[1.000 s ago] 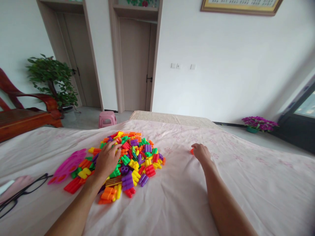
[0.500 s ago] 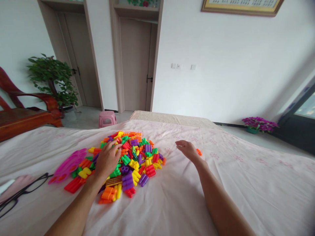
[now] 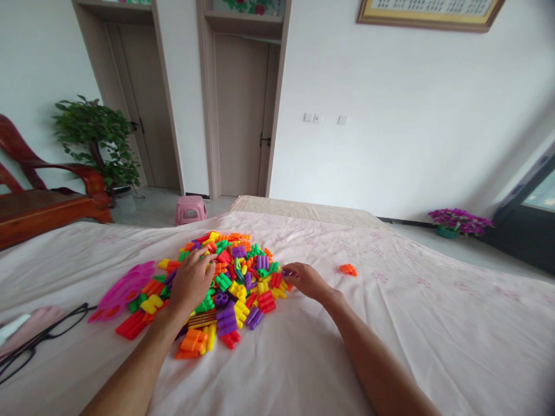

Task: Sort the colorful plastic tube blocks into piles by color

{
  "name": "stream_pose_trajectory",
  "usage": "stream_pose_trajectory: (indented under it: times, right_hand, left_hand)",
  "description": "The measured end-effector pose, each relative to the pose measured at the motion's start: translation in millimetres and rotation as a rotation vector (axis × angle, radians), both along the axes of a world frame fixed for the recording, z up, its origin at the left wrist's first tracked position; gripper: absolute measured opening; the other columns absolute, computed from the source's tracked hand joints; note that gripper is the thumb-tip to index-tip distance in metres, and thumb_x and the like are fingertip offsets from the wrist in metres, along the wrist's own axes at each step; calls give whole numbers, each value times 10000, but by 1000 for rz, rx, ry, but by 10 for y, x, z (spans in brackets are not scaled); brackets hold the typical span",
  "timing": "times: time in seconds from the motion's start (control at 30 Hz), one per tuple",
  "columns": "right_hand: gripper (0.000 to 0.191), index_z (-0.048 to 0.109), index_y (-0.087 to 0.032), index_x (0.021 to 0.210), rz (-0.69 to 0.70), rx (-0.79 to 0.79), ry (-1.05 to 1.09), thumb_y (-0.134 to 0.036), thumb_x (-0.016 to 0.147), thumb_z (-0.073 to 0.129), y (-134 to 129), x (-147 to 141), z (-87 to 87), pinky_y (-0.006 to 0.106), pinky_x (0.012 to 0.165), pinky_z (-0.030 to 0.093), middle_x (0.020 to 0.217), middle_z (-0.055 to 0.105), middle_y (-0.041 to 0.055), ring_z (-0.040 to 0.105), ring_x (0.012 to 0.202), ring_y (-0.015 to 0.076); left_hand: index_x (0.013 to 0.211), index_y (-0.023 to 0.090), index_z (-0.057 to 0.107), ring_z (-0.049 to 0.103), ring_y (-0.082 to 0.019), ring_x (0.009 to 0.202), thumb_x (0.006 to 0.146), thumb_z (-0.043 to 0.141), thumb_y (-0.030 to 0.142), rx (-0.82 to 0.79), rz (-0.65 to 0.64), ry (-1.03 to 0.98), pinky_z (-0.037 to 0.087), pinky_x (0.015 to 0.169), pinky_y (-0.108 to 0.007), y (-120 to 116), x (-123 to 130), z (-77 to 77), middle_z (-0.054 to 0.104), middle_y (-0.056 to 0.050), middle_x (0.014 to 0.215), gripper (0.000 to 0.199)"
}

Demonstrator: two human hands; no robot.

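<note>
A heap of colourful plastic building blocks (image 3: 228,313) in red, orange, yellow, green and purple lies on the pale bedsheet. My left hand (image 3: 193,280) rests on the heap's left side, fingers spread over the blocks. At the right edge of the heap, the curved fingers of my right hand (image 3: 307,280) reach the purple and orange blocks there, thumb a little apart. Its fingertips partly hide those blocks. A single orange block (image 3: 348,270) lies by itself, to the right of my right hand.
Left of the heap lies a pink plastic tray-like piece (image 3: 124,290), with black-framed glasses (image 3: 32,344) beside it. Beyond the bed stand a pink stool (image 3: 191,210), a wooden chair (image 3: 56,202) and a potted plant (image 3: 97,144). Purple flowers (image 3: 462,221) stand at the right.
My right hand has moved left from the bare sheet to the right edge of the heap, uncovering more of the lone orange block. My left hand stays on the blocks.
</note>
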State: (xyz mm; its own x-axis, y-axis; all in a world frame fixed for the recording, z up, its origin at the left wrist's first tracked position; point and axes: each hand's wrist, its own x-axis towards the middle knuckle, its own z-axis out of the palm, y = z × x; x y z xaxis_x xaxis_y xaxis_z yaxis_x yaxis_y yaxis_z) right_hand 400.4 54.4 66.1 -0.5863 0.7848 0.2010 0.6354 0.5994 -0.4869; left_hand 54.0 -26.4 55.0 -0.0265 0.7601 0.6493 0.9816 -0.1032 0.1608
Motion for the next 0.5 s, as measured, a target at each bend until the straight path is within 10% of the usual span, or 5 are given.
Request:
stream_pose_trajectory:
  times: [0.5]
  right_hand:
    - [383, 669, -197, 1186, -670, 140, 483, -260, 835, 529, 520, 721, -152, 315, 796, 544, 1033, 758, 66, 714, 859, 195]
  left_hand:
    - [1153, 179, 705, 561, -270, 1232, 967, 411, 331, -14, 4, 18, 442, 1088, -435, -13, 4, 22, 635, -128, 1271, 379]
